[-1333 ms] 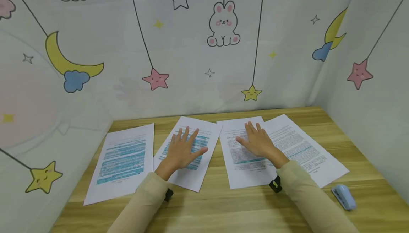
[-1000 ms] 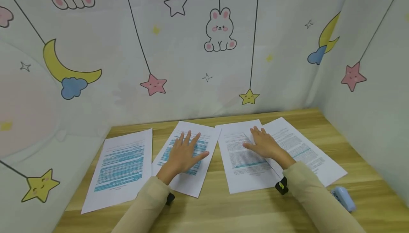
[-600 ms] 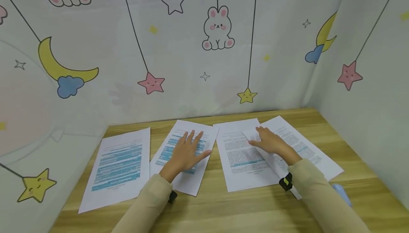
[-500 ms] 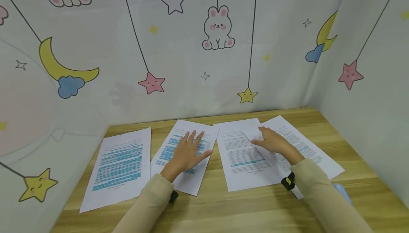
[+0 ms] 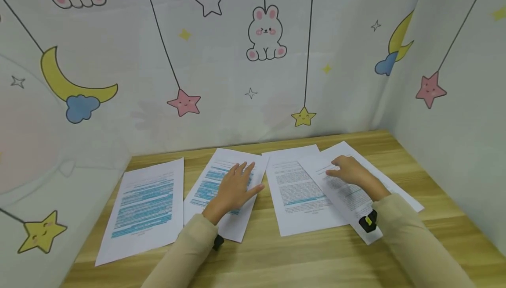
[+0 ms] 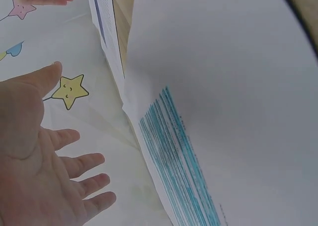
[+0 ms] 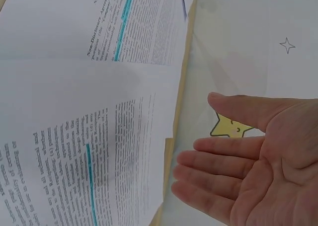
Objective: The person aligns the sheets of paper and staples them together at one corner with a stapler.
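Observation:
Several printed sheets lie spread across the wooden table. My left hand (image 5: 231,191) is over a sheet with blue-highlighted lines (image 5: 229,224), its fingers extended and thumb out to the side. In the left wrist view the palm of the left hand (image 6: 39,166) holds nothing. Toward the right, my right hand (image 5: 349,171) hovers over the rightmost sheet (image 5: 344,196), fingers slightly bent. That sheet overlaps its neighbour (image 5: 296,196), which bears a single blue line. Nothing is between the fingers of the right hand (image 7: 243,171) in the right wrist view.
Another highlighted sheet (image 5: 144,209) lies at the table's left side. A white cloth (image 5: 221,59) printed with stars, moons and rabbits stands behind and beside the table (image 5: 284,261). Each wrist wears a black band; the right one (image 5: 368,221) overlaps the rightmost sheet.
My right hand has moved right, its fingers bending, uncovering more of the rightmost sheet's left edge. The left hand stays over its sheet. The pale blue stapler has gone out of sight behind the right sleeve.

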Available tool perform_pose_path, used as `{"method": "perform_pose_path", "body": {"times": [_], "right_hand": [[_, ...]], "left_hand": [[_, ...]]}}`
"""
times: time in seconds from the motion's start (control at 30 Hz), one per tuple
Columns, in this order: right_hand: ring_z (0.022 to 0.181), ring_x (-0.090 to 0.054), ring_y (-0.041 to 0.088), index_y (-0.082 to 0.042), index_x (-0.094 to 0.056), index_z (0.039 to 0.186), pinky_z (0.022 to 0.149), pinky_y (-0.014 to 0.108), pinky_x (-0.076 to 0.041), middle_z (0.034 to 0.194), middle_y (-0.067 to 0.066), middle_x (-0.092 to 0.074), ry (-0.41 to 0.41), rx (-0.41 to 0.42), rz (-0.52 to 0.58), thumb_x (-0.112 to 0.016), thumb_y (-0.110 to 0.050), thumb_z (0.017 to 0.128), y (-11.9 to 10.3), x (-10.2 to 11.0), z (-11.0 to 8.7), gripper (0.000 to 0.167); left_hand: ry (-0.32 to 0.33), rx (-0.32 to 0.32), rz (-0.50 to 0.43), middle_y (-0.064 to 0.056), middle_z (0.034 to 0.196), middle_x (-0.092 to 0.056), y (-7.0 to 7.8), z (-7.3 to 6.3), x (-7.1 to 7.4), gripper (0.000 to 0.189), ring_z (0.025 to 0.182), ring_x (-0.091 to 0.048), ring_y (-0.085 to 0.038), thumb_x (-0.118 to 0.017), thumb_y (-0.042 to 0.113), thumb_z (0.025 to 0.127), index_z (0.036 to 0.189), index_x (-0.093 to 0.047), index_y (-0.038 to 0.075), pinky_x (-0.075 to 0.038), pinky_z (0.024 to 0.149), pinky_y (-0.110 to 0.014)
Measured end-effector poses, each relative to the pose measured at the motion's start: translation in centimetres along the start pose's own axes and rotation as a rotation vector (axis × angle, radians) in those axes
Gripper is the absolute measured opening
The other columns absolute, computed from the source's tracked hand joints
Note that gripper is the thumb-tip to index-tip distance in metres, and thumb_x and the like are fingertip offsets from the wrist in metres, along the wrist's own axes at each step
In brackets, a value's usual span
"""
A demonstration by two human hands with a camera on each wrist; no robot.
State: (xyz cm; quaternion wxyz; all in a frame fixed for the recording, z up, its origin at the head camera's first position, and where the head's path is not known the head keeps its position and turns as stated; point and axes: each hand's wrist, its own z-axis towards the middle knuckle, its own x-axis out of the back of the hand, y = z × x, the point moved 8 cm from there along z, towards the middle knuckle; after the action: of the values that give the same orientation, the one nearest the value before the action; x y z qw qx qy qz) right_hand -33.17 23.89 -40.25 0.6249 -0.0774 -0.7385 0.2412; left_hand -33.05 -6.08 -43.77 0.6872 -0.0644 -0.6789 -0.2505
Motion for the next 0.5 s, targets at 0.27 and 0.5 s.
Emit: {"method": "perform_pose_path", "body": {"times": [0.27, 0.5], "right_hand": [[0.114, -0.055, 0.054, 0.025, -0.054, 0.118, 0.094, 0.061, -0.05, 0.119, 0.04, -0.058, 0.017, -0.006, 0.001, -0.066, -0.014, 0.096, 1.9, 1.3, -0.7, 0.046], [0.108, -0.058, 0.054, 0.025, -0.056, 0.114, 0.09, 0.06, -0.051, 0.115, 0.04, -0.059, 0.03, -0.002, -0.019, -0.067, -0.013, 0.095, 3.2, 2.4, -0.7, 0.044]], "left_hand": [[0.044, -0.05, -0.04, -0.022, 0.152, -0.037, 1.4, 0.3, 0.2, 0.075, 0.138, -0.035, -0.041, -0.06, 0.05, 0.098, 0.154, -0.034, 0.007, -0.039, 0.109, -0.057], [0.028, -0.054, -0.135, -0.022, 0.149, -0.039, 2.2, 0.9, 0.1, 0.072, 0.136, -0.036, -0.041, -0.064, 0.041, 0.098, 0.152, -0.036, 0.003, -0.04, 0.109, -0.053]]}}
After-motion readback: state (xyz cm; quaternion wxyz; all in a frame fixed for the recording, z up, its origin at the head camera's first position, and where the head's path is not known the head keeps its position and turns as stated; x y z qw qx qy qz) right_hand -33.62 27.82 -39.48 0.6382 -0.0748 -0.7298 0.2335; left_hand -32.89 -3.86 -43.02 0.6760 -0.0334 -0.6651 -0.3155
